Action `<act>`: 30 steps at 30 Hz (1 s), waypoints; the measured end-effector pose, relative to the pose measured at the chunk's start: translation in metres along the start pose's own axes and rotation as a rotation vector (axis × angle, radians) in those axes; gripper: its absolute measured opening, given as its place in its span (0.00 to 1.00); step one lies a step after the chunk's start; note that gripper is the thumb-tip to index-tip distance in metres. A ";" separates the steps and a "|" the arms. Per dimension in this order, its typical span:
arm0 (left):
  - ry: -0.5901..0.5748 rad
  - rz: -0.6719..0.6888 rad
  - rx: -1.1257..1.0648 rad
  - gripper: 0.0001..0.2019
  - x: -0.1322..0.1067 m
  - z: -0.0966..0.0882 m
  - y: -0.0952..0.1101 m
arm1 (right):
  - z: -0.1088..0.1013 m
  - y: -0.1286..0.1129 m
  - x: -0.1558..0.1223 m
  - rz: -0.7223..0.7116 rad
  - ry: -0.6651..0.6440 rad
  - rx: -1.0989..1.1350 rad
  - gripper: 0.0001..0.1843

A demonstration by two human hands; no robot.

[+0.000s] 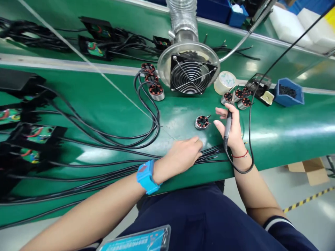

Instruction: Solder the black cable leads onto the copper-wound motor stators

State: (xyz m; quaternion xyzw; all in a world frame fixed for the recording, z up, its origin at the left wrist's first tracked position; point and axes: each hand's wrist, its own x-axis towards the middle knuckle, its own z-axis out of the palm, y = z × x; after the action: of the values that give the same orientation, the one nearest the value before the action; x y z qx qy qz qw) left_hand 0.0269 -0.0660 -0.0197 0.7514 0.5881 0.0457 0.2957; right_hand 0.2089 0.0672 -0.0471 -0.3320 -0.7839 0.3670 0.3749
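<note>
My right hand (231, 130) is closed around a soldering iron (228, 123), its tip pointing up and away toward a cluster of small motors (237, 97). One small motor stator (201, 122) with copper windings sits on the green mat (110, 104) just left of that hand. My left hand (184, 153), a blue wrist strap (145, 177) behind it, lies palm down with fingers pressed on a bundle of black wires (209, 153) near the mat's front edge.
A fume extractor fan (190, 73) stands behind the stator, a tape roll (225, 82) and blue parts bin (288, 92) to its right. Three more motors (153, 82) lie left of the fan. Circuit boards (39, 134) with black cables fill the left side.
</note>
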 end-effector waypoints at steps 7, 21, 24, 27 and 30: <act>0.002 -0.051 -0.168 0.06 -0.009 -0.013 -0.006 | -0.018 -0.020 0.001 -0.091 0.340 -0.021 0.16; 0.030 0.028 -0.411 0.05 -0.045 -0.055 -0.005 | -0.036 -0.041 -0.035 0.097 0.325 0.218 0.27; -0.009 0.042 -0.363 0.05 -0.056 -0.053 -0.007 | -0.033 -0.041 -0.032 0.147 0.316 0.327 0.30; -0.022 0.050 -0.315 0.06 -0.071 -0.049 -0.013 | -0.024 -0.043 -0.031 0.246 0.262 0.457 0.30; -0.004 0.034 -0.197 0.06 -0.083 -0.049 -0.019 | -0.014 -0.049 -0.029 0.268 0.201 0.571 0.27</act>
State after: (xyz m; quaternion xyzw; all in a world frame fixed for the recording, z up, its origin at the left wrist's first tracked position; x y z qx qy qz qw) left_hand -0.0353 -0.1197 0.0340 0.7285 0.5675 0.1066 0.3685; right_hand 0.2226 0.0234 -0.0103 -0.3485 -0.5578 0.5831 0.4768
